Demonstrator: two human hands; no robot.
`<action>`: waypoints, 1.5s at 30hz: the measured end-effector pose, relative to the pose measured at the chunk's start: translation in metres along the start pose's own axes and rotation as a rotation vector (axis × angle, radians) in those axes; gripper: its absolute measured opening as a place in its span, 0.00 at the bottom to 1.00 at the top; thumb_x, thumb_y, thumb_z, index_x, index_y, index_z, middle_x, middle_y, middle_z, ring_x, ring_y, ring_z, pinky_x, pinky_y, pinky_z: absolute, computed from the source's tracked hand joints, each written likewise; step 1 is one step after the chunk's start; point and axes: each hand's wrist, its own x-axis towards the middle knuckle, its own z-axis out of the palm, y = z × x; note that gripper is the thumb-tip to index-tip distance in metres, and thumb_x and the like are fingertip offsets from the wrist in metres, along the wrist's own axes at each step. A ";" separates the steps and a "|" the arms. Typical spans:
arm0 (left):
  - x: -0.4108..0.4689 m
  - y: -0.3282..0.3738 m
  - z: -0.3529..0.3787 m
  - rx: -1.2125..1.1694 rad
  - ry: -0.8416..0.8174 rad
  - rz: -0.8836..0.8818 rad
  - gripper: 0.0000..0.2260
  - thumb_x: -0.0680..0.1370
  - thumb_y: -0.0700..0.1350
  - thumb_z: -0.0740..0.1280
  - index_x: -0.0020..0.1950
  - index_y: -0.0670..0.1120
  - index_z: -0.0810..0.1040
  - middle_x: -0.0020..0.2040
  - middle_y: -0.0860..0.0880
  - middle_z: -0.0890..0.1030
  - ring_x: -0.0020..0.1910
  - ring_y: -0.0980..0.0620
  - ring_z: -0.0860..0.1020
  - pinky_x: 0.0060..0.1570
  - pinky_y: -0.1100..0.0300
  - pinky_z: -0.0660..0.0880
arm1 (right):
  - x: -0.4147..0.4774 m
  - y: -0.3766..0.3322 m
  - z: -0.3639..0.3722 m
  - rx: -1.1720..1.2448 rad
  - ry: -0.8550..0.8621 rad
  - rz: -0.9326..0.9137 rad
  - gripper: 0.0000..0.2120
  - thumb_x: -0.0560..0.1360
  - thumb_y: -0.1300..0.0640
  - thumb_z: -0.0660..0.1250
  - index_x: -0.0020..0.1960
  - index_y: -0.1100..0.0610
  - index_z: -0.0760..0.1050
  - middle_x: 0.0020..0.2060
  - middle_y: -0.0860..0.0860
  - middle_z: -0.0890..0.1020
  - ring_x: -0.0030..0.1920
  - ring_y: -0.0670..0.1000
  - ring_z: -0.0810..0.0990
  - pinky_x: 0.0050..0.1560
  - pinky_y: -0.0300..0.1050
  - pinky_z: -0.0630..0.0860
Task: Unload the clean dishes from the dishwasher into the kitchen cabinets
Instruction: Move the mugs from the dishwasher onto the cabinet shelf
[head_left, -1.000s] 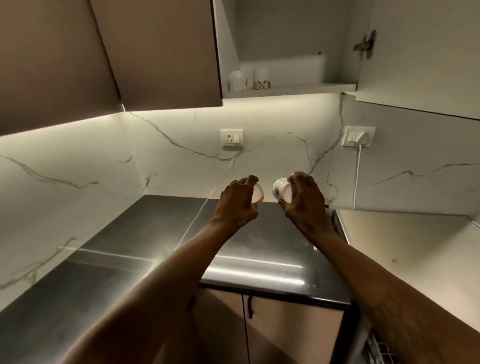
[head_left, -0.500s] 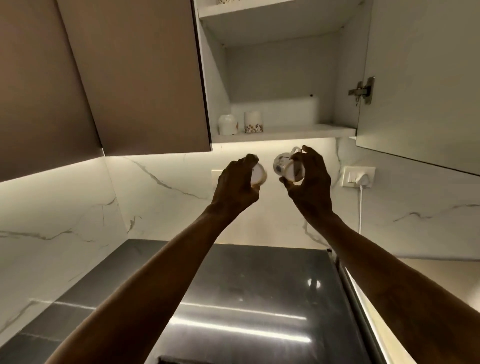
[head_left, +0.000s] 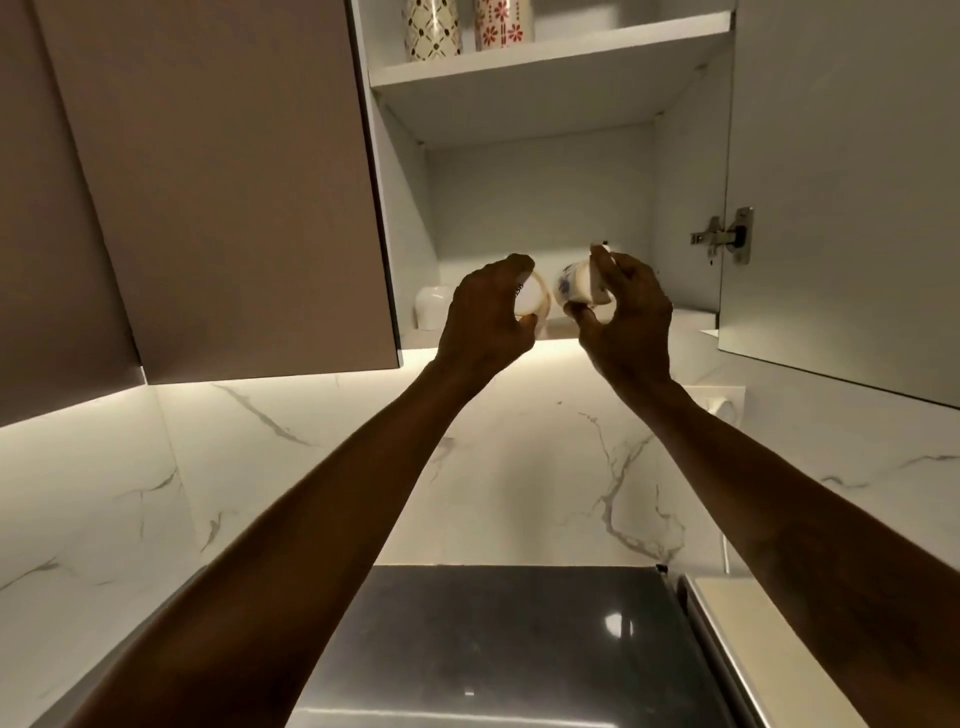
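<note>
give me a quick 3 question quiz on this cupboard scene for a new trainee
1. True or false: the left hand is empty.
2. How many patterned tumblers stand on the upper shelf? A) one B) two C) four
3. Fill in: the right hand grips a cup with ___ markings.

Key:
1. False: it grips a pale cup.
2. B.
3. Blue.

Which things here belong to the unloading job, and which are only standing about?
Job: left hand, plain cup it holds; right hand, blue-patterned cup it holds; lower cabinet shelf.
Standing about: white cup on that shelf; two patterned tumblers above; wall plug; dark countertop.
</note>
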 end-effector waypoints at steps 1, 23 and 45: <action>0.007 -0.001 0.003 -0.014 -0.002 -0.009 0.20 0.66 0.45 0.75 0.56 0.43 0.78 0.45 0.48 0.82 0.41 0.47 0.79 0.42 0.56 0.75 | 0.007 0.005 0.004 0.011 -0.002 0.005 0.32 0.70 0.60 0.77 0.73 0.56 0.72 0.63 0.58 0.77 0.62 0.54 0.76 0.61 0.22 0.62; 0.105 -0.028 0.082 0.095 -0.555 -0.302 0.24 0.70 0.50 0.78 0.64 0.42 0.81 0.63 0.43 0.80 0.69 0.44 0.71 0.61 0.55 0.73 | 0.071 0.086 0.034 -0.093 -0.445 0.166 0.36 0.65 0.48 0.75 0.71 0.58 0.72 0.59 0.57 0.83 0.60 0.59 0.80 0.65 0.51 0.72; 0.053 -0.025 0.061 0.139 -0.409 -0.225 0.30 0.74 0.52 0.74 0.73 0.43 0.72 0.66 0.43 0.78 0.69 0.40 0.70 0.63 0.50 0.70 | 0.047 0.073 0.022 -0.108 -0.252 0.159 0.32 0.72 0.42 0.72 0.68 0.59 0.71 0.62 0.58 0.79 0.63 0.60 0.76 0.64 0.55 0.73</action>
